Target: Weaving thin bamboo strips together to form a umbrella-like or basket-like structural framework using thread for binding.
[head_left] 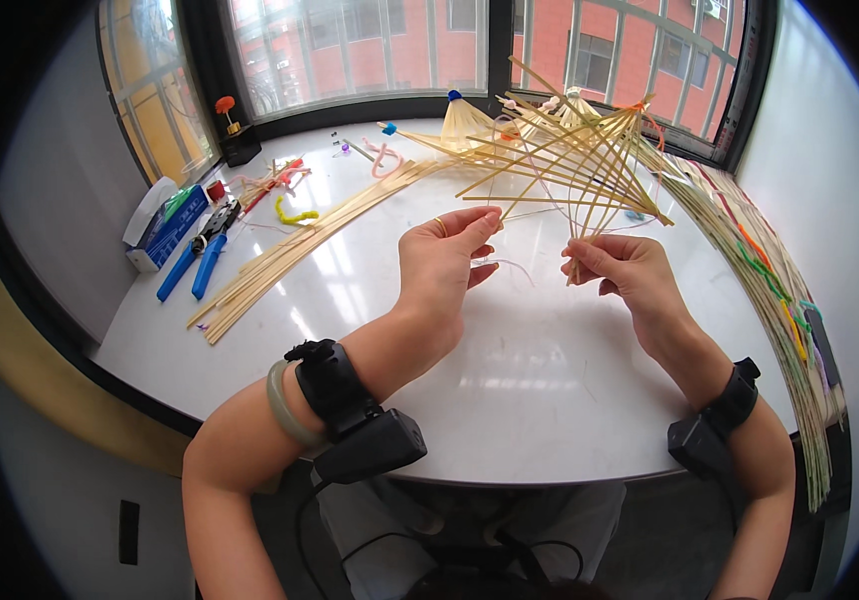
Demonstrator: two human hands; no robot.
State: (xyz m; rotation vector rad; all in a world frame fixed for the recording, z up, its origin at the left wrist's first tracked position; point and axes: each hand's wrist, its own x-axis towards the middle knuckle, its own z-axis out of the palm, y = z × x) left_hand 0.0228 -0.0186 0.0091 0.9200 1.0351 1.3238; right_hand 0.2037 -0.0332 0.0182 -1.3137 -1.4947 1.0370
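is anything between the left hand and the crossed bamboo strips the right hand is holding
Nothing visible. The left hand is raised beside the fan of bamboo strips, its fingers at one strip's end; the right hand pinches the bundle's base.

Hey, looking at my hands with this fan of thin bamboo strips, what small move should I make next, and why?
Probably draw the thin pale thread snug with your left hand. It hangs slack between your hands, while your right hand pinches the gathered lower ends of the splayed fan of thin yellow bamboo strips above the white table. The fan looks loose where the strips cross, so tightening there may steady it.
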